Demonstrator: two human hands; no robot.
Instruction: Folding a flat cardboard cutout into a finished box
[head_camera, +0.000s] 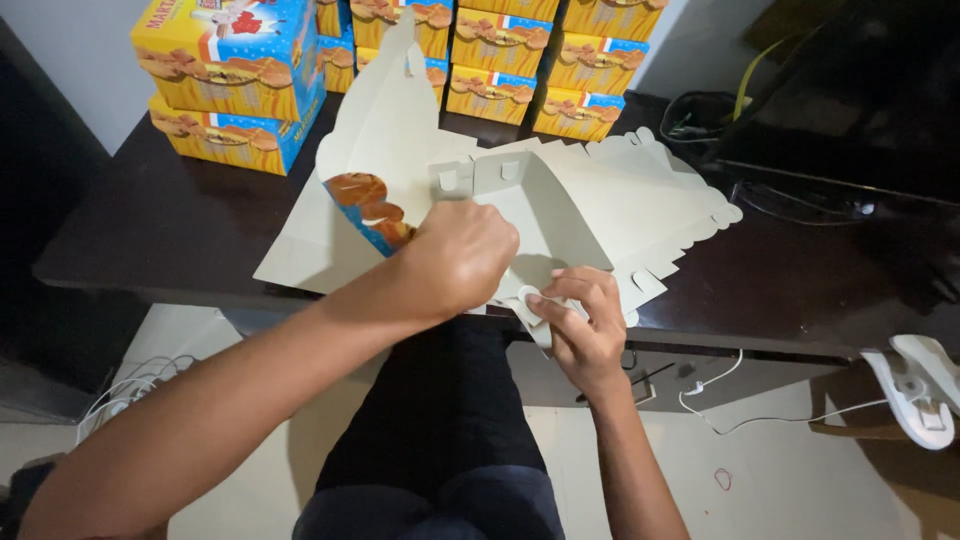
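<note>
Head view: a partly folded cardboard box blank (560, 215), pale grey inside and printed orange and blue outside, lies on the dark desk (180, 225) right under both hands. The left hand (462, 255) is curled into a loose fist and presses down on the near left wall of the blank; its fingers (500, 240) are tucked under, so I cannot tell whether they pinch the card or only push on it. Just left of those fingers a printed side panel (368, 208) stands up, and behind it a tall flap (385, 110) rises at a tilt. The right hand (585, 320) sits at the near edge of the blank, its fingers (560, 300) narrowed around a small tab (530, 308) at the corner, thumb on top. Beyond the right fingers the flat part of the blank spreads away to the right, ending in a scalloped edge (700, 215). Farther off, past both hands, finished boxes (540, 60) in the same orange and blue stand stacked in rows at the back of the desk, with another stack (235, 75) to the left of the left fingers. Near the right fingers, below the desk edge, white cables (720, 385) trail over a pale floor (800, 480), and a white clip (915, 385) juts in at the right. The person's dark trousers (440, 440) fill the space between the forearms.
</note>
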